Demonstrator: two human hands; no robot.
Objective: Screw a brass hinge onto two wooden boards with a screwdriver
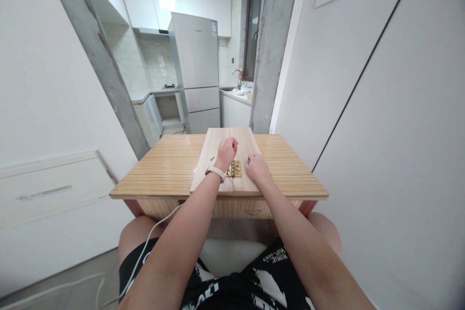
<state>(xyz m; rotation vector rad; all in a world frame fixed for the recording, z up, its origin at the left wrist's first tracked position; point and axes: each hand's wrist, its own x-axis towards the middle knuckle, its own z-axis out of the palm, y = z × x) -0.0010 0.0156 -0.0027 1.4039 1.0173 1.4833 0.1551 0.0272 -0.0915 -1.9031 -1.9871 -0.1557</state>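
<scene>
Clenches left hand [225, 151] shut, contents not discernible, with brass hinge [235, 169] just below the grip on the boards [217, 141]. Presses curled right hand [256, 167] down beside it. Seems mid-fastening; needs steady boards.

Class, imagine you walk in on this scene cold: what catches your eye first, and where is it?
Two bare arms meet over a small wooden table. The fisted left hand sits right by a brass hinge that lies across the seam of two pale boards, and the right hand rests on the boards beside it. Behind, a tall white fridge stands in the kitchen.
</scene>
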